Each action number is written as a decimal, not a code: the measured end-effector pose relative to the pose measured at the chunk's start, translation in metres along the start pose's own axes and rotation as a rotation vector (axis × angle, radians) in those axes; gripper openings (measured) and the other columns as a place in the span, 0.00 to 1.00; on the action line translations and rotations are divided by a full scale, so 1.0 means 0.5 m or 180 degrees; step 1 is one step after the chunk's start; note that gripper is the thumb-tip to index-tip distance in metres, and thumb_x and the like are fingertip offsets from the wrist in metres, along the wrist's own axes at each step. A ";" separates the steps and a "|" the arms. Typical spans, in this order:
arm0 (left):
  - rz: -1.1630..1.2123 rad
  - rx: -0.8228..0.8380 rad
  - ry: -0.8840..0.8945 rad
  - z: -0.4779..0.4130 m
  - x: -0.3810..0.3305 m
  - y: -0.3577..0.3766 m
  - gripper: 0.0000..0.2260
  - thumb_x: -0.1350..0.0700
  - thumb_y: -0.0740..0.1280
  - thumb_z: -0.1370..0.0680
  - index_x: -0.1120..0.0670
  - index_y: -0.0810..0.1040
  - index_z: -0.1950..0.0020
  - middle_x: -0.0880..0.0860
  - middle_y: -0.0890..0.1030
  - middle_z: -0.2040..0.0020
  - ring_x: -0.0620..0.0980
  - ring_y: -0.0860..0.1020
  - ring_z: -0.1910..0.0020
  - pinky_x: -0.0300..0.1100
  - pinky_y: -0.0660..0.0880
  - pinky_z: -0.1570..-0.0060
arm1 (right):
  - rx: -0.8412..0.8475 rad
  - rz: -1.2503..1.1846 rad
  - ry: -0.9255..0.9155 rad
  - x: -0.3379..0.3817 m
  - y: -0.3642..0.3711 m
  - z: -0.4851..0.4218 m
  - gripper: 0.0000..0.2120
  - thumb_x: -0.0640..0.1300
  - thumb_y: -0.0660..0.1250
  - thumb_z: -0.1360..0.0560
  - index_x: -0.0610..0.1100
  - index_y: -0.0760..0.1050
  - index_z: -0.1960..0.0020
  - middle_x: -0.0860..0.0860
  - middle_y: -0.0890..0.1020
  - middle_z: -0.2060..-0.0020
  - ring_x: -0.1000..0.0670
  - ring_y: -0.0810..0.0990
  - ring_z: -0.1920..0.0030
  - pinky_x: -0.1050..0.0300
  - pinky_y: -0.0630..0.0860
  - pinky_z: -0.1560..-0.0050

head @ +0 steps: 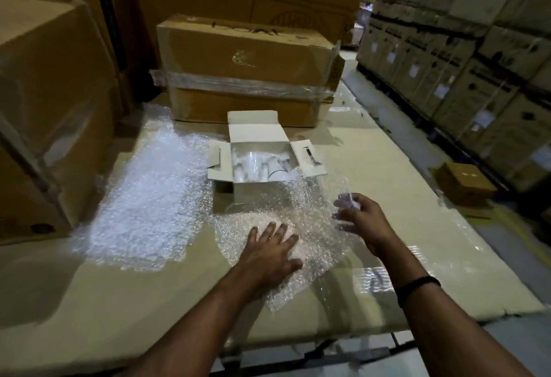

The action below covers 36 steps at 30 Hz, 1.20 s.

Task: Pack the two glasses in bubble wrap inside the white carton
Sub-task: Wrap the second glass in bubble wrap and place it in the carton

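Left hand lies flat, fingers spread, pressing the bubble wrap; right hand grips its raised edge, near the open white carton.

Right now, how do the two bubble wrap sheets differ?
The left sheet lies spread out and untouched, to the left of the white carton. The near sheet is in front of the carton and being handled: the left hand presses it flat while the right hand grips its raised right edge. The near sheet looks rumpled; the left sheet lies flatter. Both are clear bubble wrap.
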<state>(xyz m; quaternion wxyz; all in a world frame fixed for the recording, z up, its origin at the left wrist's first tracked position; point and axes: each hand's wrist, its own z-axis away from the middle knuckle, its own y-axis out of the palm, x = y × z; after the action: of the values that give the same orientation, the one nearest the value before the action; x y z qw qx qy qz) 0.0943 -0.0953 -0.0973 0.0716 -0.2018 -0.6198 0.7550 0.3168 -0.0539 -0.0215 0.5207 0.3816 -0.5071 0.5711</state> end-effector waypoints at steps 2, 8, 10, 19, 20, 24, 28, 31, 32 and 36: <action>0.0406 -0.0155 -0.0093 0.002 -0.003 -0.003 0.29 0.33 0.49 0.20 0.43 0.53 0.21 0.49 0.48 0.19 0.50 0.44 0.21 0.57 0.40 0.25 | 0.0008 0.0537 -0.0518 -0.002 -0.001 0.002 0.10 0.35 0.68 0.25 0.44 0.78 0.45 0.46 0.82 0.48 0.47 0.81 0.51 0.50 0.78 0.50; 0.2395 -0.1841 -0.0982 0.035 0.055 -0.020 0.13 0.45 0.62 0.19 0.44 0.78 0.36 0.51 0.77 0.33 0.52 0.75 0.35 0.57 0.71 0.34 | 0.0749 0.2433 -0.1885 -0.002 0.099 0.069 0.20 0.44 0.68 0.24 0.47 0.72 0.32 0.53 0.76 0.35 0.53 0.74 0.37 0.57 0.68 0.34; 0.3792 -0.1756 -0.1366 0.054 0.060 -0.033 0.14 0.35 0.60 0.22 0.37 0.79 0.42 0.48 0.81 0.41 0.49 0.81 0.45 0.54 0.79 0.48 | 0.0904 0.2833 -0.2436 -0.014 0.142 0.090 0.18 0.42 0.70 0.27 0.45 0.76 0.37 0.48 0.79 0.38 0.48 0.77 0.40 0.58 0.70 0.38; 0.3034 -0.2319 -0.1807 0.061 0.107 -0.048 0.21 0.58 0.72 0.24 0.48 0.74 0.31 0.51 0.79 0.60 0.50 0.78 0.62 0.40 0.75 0.62 | 0.1835 0.3366 -0.2454 -0.092 0.212 0.105 0.36 0.70 0.56 0.27 0.45 0.71 0.30 0.47 0.71 0.29 0.47 0.67 0.29 0.49 0.57 0.28; 0.2882 -0.2320 -0.1837 0.061 0.107 -0.048 0.23 0.60 0.71 0.24 0.48 0.73 0.30 0.51 0.78 0.60 0.49 0.77 0.63 0.40 0.75 0.63 | 0.1636 0.3196 -0.2397 -0.087 0.206 0.101 0.41 0.73 0.48 0.28 0.46 0.69 0.28 0.47 0.69 0.28 0.49 0.65 0.27 0.52 0.53 0.27; 0.2129 -0.2499 -0.1515 0.063 0.105 -0.044 0.26 0.62 0.71 0.25 0.49 0.70 0.28 0.53 0.78 0.40 0.52 0.78 0.48 0.43 0.75 0.49 | 0.1342 0.3494 -0.1950 -0.097 0.180 0.063 0.49 0.75 0.28 0.32 0.48 0.52 0.21 0.50 0.53 0.21 0.51 0.48 0.22 0.49 0.43 0.25; 0.0275 -0.1835 -0.0985 0.052 0.107 -0.033 0.23 0.42 0.58 0.21 0.44 0.68 0.27 0.52 0.63 0.23 0.57 0.59 0.24 0.56 0.53 0.28 | 0.1615 0.3953 -0.1487 -0.121 0.171 0.055 0.52 0.77 0.28 0.37 0.50 0.45 0.21 0.50 0.43 0.21 0.49 0.40 0.22 0.40 0.38 0.25; -0.0008 -0.0660 -0.0971 0.047 0.114 -0.019 0.24 0.36 0.47 0.19 0.39 0.61 0.24 0.50 0.51 0.19 0.54 0.45 0.21 0.61 0.39 0.27 | 0.1441 0.3855 -0.1548 -0.120 0.164 0.059 0.44 0.74 0.31 0.31 0.52 0.44 0.21 0.51 0.42 0.21 0.49 0.38 0.22 0.39 0.37 0.26; 0.0047 -0.0511 -0.0984 0.045 0.117 -0.017 0.24 0.36 0.46 0.19 0.39 0.58 0.23 0.51 0.50 0.19 0.54 0.44 0.21 0.62 0.38 0.27 | 0.1413 0.3956 -0.1572 -0.123 0.161 0.061 0.40 0.72 0.33 0.27 0.53 0.44 0.21 0.50 0.42 0.21 0.49 0.38 0.22 0.39 0.37 0.26; -0.0055 -0.0396 -0.1039 0.042 0.118 -0.023 0.25 0.36 0.44 0.19 0.40 0.54 0.22 0.51 0.48 0.19 0.54 0.43 0.21 0.62 0.37 0.27 | 0.1545 0.4097 -0.1568 -0.131 0.150 0.069 0.39 0.68 0.36 0.28 0.52 0.44 0.21 0.48 0.43 0.21 0.47 0.38 0.22 0.38 0.37 0.27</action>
<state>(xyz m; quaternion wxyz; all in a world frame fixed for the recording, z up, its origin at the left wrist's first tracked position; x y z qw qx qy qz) 0.0308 -0.0904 -0.0959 -0.0361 -0.0752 -0.6704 0.7373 0.2510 -0.0970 -0.0913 -0.1466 0.2300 -0.5925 0.7580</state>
